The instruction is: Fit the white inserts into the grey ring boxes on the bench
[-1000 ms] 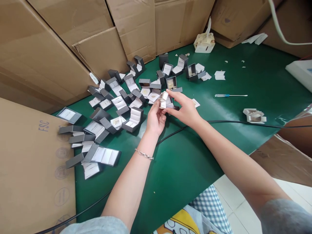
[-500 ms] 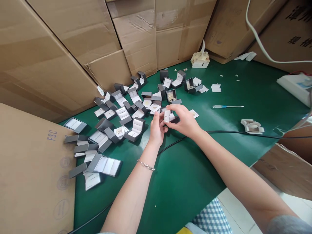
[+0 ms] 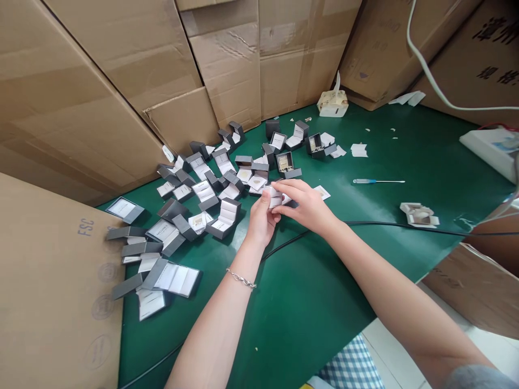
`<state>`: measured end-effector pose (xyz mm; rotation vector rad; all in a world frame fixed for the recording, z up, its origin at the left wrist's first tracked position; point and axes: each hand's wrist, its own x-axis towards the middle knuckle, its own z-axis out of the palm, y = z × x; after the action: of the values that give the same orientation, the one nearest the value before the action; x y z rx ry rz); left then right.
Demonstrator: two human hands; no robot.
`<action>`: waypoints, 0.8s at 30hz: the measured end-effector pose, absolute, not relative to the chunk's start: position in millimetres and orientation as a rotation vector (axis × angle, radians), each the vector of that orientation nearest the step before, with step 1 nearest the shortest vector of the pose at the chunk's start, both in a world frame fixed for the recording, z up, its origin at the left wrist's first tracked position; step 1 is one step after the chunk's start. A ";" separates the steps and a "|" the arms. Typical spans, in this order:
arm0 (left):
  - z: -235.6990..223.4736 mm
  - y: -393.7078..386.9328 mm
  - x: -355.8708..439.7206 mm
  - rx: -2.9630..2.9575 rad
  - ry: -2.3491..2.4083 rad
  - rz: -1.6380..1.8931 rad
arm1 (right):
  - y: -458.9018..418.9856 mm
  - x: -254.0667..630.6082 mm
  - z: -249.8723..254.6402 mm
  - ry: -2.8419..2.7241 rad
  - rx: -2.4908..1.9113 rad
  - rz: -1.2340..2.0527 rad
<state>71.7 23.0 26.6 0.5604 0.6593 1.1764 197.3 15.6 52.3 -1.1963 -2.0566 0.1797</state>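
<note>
My left hand point(image 3: 260, 222) and my right hand point(image 3: 307, 206) meet over the middle of the green table. Between their fingers is a small white padded insert point(image 3: 274, 198), like the lining of a jewellery box; the fingers hide part of it. The left thumb presses on its near side, while the right thumb and fingertips pinch it from the right. Just beyond the hands stands an open grey jewellery box point(image 3: 285, 163) with its bare inside showing. To the left lies an open grey jewellery box with a white lining point(image 3: 224, 219).
Several more open grey boxes point(image 3: 164, 233) crowd the left and back. A screwdriver point(image 3: 378, 181), a crumpled white insert point(image 3: 419, 215) and a tissue pack point(image 3: 333, 102) lie to the right. A black cable point(image 3: 389, 225) crosses the table point(image 3: 300, 302). Cardboard cartons point(image 3: 130, 59) wall the back.
The white insert has turned between my fingers, and my hands have closed further around it. My view has tilted up, so the table sits lower in the picture.
</note>
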 end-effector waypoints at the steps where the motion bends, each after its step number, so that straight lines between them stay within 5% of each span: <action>1: 27.8 23.4 71.4 0.507 0.645 1.154 | 15.4 198.0 53.0 -2.054 -1.193 0.186; 24: 26.0 22.0 68.7 0.604 0.642 1.175 | 12.6 197.9 56.9 -2.169 -1.129 0.159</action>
<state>68.7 22.0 26.0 0.6040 0.6418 1.1748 197.9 12.6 56.9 -1.1288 -2.1690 0.1587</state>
